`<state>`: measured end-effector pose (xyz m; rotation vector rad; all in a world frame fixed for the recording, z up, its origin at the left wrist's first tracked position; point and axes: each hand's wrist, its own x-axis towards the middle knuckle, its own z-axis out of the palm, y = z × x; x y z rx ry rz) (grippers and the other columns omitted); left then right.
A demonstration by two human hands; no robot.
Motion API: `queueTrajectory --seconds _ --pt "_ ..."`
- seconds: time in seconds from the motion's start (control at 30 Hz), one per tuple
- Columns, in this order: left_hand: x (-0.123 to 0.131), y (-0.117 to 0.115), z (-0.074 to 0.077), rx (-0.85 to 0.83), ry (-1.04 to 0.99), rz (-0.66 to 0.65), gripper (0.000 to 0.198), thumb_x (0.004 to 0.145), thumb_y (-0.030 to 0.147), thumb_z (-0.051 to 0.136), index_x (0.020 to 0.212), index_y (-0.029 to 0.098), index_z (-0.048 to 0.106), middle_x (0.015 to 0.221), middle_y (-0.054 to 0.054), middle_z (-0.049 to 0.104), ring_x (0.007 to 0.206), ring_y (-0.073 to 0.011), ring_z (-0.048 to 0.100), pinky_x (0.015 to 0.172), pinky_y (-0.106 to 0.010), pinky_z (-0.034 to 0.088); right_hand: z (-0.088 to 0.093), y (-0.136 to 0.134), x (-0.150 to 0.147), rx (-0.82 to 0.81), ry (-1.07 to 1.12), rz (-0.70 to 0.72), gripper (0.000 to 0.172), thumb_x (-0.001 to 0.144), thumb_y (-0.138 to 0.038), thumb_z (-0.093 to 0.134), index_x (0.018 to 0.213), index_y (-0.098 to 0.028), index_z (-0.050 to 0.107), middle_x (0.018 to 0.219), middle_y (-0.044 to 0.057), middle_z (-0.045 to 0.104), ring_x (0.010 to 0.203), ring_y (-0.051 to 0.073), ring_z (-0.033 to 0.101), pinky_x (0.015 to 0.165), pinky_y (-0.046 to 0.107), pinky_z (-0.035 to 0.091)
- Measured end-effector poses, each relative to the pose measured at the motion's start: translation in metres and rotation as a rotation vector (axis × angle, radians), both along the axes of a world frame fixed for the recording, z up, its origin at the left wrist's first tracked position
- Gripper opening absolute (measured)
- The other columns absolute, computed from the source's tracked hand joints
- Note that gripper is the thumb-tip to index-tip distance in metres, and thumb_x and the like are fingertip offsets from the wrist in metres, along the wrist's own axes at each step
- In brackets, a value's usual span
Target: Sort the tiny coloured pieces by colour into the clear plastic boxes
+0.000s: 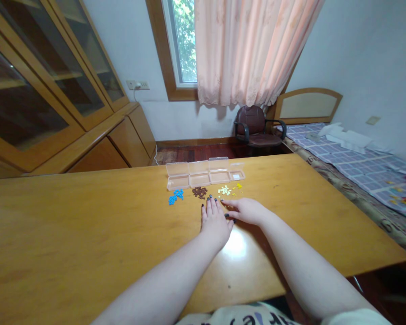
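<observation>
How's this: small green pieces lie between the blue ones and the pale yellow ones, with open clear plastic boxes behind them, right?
Not quite: the head view shows small brown pieces, not green ones, between the blue pieces and the pale yellow pieces. The open clear plastic boxes are indeed behind them.

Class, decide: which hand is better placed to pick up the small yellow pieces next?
Probably the right hand: it lies nearer the small yellow pieces, while the left hand rests palm-down, its fingertips near the brown pieces.

Table (pixel 88 225) glossy wood; boxes (pixel 199 179) smooth plastic; curtain (pixel 250 54) cloth.
</observation>
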<state>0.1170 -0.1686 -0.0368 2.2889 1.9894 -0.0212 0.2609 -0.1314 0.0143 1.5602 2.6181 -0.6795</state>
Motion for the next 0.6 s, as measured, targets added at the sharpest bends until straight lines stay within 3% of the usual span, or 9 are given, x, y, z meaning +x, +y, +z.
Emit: queueTrajectory --seconds 0.2,0.37,0.6 --pt "0.0 -0.005 0.004 -0.005 0.004 -0.039 0.08 0.082 0.057 0.038 0.144 0.009 0.022 0.151 -0.019 0.013 0.138 -0.0322 0.011 0.11 -0.052 0.012 0.001 0.002 0.011 -0.051 0.028 -0.045 0.052 0.082 -0.05 0.048 0.13 -0.033 0.049 0.115 0.004 0.065 0.099 0.025 0.062 0.082 0.032 0.046" --pt "0.001 -0.012 0.005 -0.028 -0.02 -0.124 0.075 0.082 0.059 0.038 0.144 0.021 0.023 0.152 -0.014 0.013 0.139 -0.0325 0.009 0.109 -0.055 0.01 -0.002 0.012 0.025 -0.032 -0.015 -0.165 0.053 0.083 -0.051 0.048 0.131 -0.029 0.049 0.117 0.005 0.064 0.101 0.025 0.061 0.085 0.033 0.046" --pt "-0.015 0.016 0.002 0.014 -0.082 -0.16 0.068 0.083 0.062 0.033 0.143 0.03 0.025 0.153 -0.009 0.013 0.139 -0.0334 0.008 0.108 -0.056 0.009 0.0 0.014 0.032 0.048 -0.043 -0.236 0.052 0.084 -0.051 0.046 0.131 -0.029 0.048 0.117 0.007 0.063 0.102 0.026 0.061 0.083 0.034 0.046"
